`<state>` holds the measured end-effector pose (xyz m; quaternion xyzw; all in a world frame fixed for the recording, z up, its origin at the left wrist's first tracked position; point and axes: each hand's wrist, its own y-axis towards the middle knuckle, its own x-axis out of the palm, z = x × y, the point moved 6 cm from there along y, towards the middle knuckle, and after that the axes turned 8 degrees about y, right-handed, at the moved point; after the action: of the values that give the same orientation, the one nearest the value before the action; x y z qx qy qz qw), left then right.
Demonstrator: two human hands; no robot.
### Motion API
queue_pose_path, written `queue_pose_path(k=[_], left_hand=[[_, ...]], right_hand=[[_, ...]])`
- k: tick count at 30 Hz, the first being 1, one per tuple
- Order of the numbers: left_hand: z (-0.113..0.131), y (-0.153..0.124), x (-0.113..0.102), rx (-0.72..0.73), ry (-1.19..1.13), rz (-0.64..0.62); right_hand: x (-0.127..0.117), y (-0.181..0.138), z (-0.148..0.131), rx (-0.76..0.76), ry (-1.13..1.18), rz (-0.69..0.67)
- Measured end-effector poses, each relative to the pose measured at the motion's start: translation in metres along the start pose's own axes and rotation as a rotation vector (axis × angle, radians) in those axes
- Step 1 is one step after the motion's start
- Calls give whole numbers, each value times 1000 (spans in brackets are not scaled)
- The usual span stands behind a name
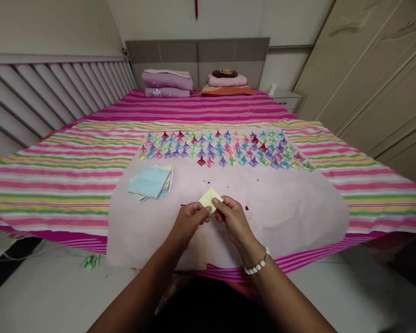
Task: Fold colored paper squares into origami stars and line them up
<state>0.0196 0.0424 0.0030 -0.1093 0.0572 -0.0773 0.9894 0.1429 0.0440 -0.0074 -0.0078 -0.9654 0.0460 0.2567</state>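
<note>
My left hand (190, 219) and my right hand (231, 216) both pinch a small, partly folded pale yellow paper (210, 199) just above a pale pink sheet (298, 208) spread on the bed. The fingers of each hand are closed on the paper's lower corners. A white bead bracelet (258, 264) sits on my right wrist. A stack of pale blue and green paper squares (150, 183) lies to the left of my hands. Beyond them, several rows of small folded paper shapes (225, 148) in many colours cover the far part of the sheet.
The bed has a pink, green and yellow striped cover (55, 185). Folded purple bedding (166, 83) and a pink pillow stack (227, 83) lie at the headboard. A slatted rail (38, 92) runs on the left, wardrobe doors (374, 78) on the right. A green paper scrap (90, 262) lies on the floor.
</note>
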Motion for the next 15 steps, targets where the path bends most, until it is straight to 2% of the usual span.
queue_pose_path(k=[4, 11, 15], left_hand=[[-2, 1, 0, -24, -64, -10], [3, -5, 5, 6, 30, -64], [5, -4, 6, 48, 39, -34]], right_hand=[[1, 0, 1, 13, -1, -20], [-1, 1, 1, 18, 54, 12], [1, 1, 2, 19, 38, 9]])
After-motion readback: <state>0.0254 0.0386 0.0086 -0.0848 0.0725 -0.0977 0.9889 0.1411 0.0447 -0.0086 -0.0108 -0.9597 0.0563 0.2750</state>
